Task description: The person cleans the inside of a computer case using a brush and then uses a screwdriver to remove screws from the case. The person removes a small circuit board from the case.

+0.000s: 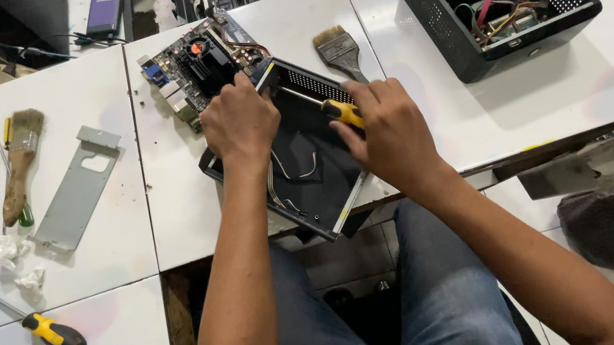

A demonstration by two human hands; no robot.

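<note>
Black sheet metal forms the small open computer case (305, 156) that a seated person is working on at the edge of a white table (120, 225). Their left hand (239, 122) is pressing down on the case's far corner, fingers curled over its rim, just beside a bare circuit board (197, 63). Their right hand (386, 132) is closing tightly around the yellow-and-black handle of a screwdriver (330, 108), whose shaft is pointing from the fingertips toward the left hand, along the perforated wall. Loose wires (291, 175) are lying in the case below both sets of fingers. Judging from this, a slipping tip could be jabbing the left fingers or nicking the wires, since the case overhangs the table edge and could rock. A paintbrush (337, 46) is lying just beyond the right knuckles.
</note>
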